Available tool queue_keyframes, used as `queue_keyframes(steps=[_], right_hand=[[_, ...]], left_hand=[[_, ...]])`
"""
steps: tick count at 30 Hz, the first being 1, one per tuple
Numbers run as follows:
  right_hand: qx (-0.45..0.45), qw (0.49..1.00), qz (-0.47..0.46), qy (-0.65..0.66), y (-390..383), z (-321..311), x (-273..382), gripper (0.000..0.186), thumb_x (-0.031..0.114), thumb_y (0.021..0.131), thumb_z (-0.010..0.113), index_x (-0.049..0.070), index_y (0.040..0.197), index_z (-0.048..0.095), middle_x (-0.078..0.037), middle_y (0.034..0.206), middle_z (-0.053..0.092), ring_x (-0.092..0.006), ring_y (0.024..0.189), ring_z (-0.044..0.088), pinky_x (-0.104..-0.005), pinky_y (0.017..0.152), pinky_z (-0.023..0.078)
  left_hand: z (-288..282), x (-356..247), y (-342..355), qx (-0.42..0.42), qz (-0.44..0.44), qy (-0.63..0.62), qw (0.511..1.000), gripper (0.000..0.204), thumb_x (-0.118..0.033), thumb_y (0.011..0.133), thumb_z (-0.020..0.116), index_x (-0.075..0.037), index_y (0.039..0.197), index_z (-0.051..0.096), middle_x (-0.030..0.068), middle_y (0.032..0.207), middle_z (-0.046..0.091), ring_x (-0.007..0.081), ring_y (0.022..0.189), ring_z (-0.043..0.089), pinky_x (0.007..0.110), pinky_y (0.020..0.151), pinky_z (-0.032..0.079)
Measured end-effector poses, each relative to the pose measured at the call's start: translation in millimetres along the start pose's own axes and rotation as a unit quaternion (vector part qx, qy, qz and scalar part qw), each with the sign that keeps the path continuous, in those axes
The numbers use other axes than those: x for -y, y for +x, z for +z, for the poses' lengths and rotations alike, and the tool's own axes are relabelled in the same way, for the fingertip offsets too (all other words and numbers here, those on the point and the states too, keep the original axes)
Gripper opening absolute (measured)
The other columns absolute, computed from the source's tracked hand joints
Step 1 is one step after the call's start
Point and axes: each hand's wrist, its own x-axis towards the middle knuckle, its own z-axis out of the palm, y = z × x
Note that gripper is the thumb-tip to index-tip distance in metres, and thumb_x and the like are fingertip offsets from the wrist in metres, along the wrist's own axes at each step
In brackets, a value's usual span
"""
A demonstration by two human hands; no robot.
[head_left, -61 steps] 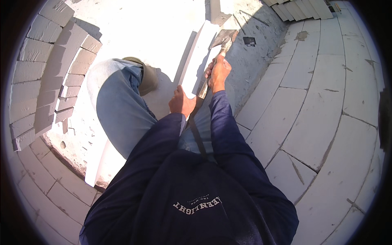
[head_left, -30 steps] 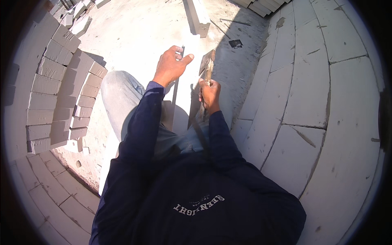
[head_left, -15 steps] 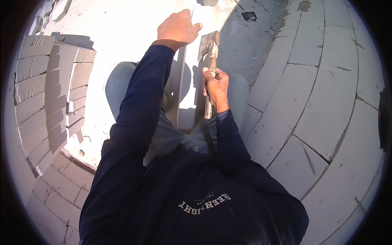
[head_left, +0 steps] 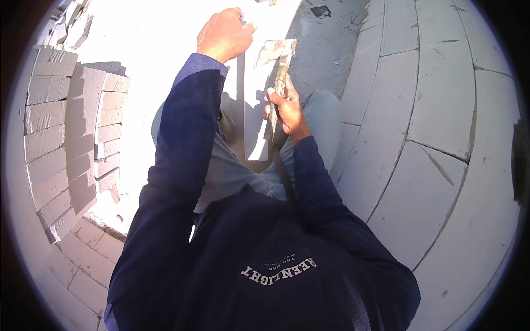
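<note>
In the head view a long white block [head_left: 255,118] lies lengthwise between my knees, brightly lit. My right hand [head_left: 287,110] is wrapped round the wooden handle of a hatchet [head_left: 277,52]. Its broad metal head is above the block's right side, away from me; whether it touches the block I cannot tell. Beyond, at the block's far left edge, my left hand [head_left: 223,36] has curled fingers and its thumb sticks out to the right. Glare and the hand itself hide what its fingers hold.
Stacked pale blocks [head_left: 47,118] stand on the left, with more paving-like blocks [head_left: 83,265] below them. A wall of large white blocks [head_left: 441,105] rises close on my right. A small dark scrap [head_left: 320,11] lies on the ground ahead.
The hatchet head has shifted left and tilted, its broad face now catching the sun. My left hand appears slightly farther up and left; the whole view has also shifted a little.
</note>
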Motion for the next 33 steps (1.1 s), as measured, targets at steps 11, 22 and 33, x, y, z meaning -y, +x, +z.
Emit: queue_keyframes(steps=[11,22,33], right_hand=[[-0.103,0.969,-0.067,-0.212,7.2,-13.8,-5.4,0.059,0.001,0.095,0.058,0.01,0.149,0.038,-0.007,0.081,0.058,-0.0117,0.047,0.051,-0.0302,0.034,0.04],[-0.099,0.958,-0.116,-0.244,-13.5,14.2,-14.3,0.04,0.008,0.089,0.066,-0.007,0.126,0.059,-0.019,0.094,0.072,-0.0269,0.087,0.07,-0.0373,0.083,0.055],[-0.043,0.932,-0.231,-0.277,17.8,-35.7,-58.5,0.054,0.028,0.095,0.071,-0.003,0.137,0.058,-0.014,0.106,0.064,-0.0204,0.094,0.06,-0.0361,0.086,0.051]], left_hand=[[59.9,26.6,-74.3,0.16,-0.203,-0.171,0.951,0.039,-0.029,0.092,0.065,0.007,0.103,0.071,0.028,0.1,0.072,0.0326,0.092,0.073,0.043,0.079,0.059],[151.0,35.5,-140.0,0.196,-0.327,-0.553,0.741,0.071,-0.069,0.1,0.047,-0.004,0.123,0.062,0.0108,0.105,0.067,0.0234,0.088,0.065,0.04,0.073,0.057],[141.3,16.8,-164.1,0.107,-0.297,-0.467,0.826,0.054,-0.06,0.102,0.054,-0.009,0.085,0.056,-0.0029,0.05,0.041,0.0124,0.035,0.041,0.03,0.032,0.032]])
